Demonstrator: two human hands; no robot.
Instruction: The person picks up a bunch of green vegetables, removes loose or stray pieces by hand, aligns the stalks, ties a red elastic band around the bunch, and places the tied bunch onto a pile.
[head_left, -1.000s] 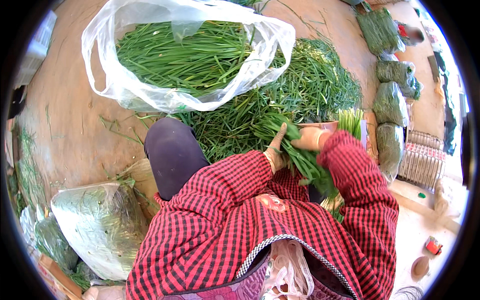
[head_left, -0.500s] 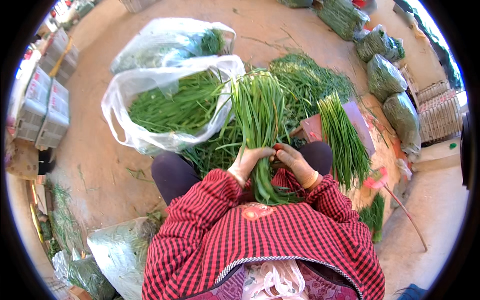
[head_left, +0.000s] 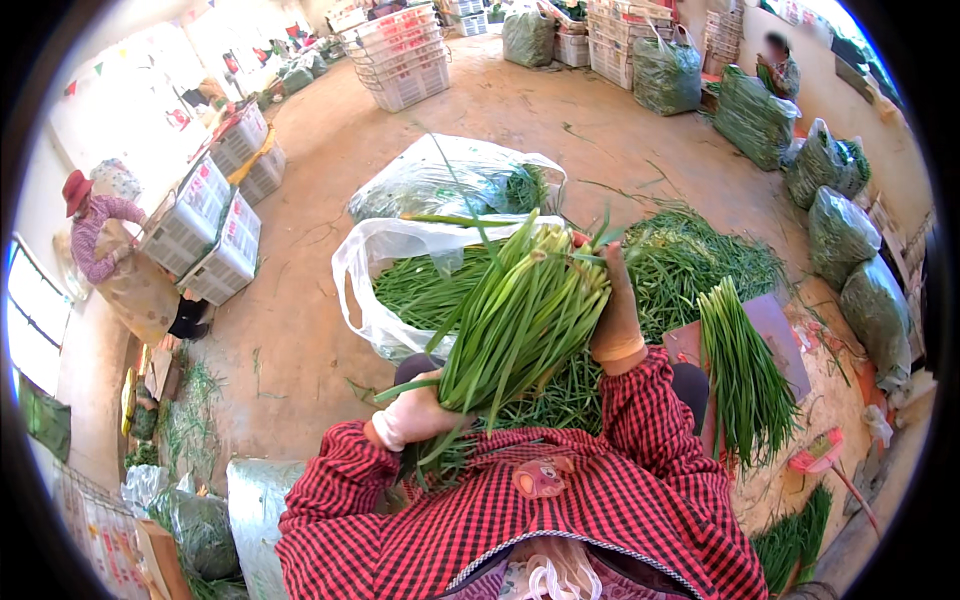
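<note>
A thick bunch of garlic chives (head_left: 520, 320) is held slantwise in front of me, its pale stem ends up and its green leaf tips toward my lap. My left hand (head_left: 412, 412), in a light glove, is closed around the leafy lower part. Gloved too, my right hand (head_left: 618, 315) grips the bunch's right side near the stem ends, its fingers partly hidden behind the stems. A few long loose blades stick out at the top. To the right, another bunch of chives (head_left: 742, 370) lies across a purplish board (head_left: 789, 322).
Just beyond my hands stands an open white plastic bag (head_left: 352, 285) of chives, with a filled bag (head_left: 440, 175) behind it. Loose chives (head_left: 700, 260) are heaped on the floor. Stacked crates (head_left: 200, 220) and a person (head_left: 110, 240) are at left; a red dustpan (head_left: 818, 452) lies right.
The view has tilted up, showing more of the room. My hands have moved apart: the left stays low on the leaves, the right has gone up to the stem ends. The bunch now leans.
</note>
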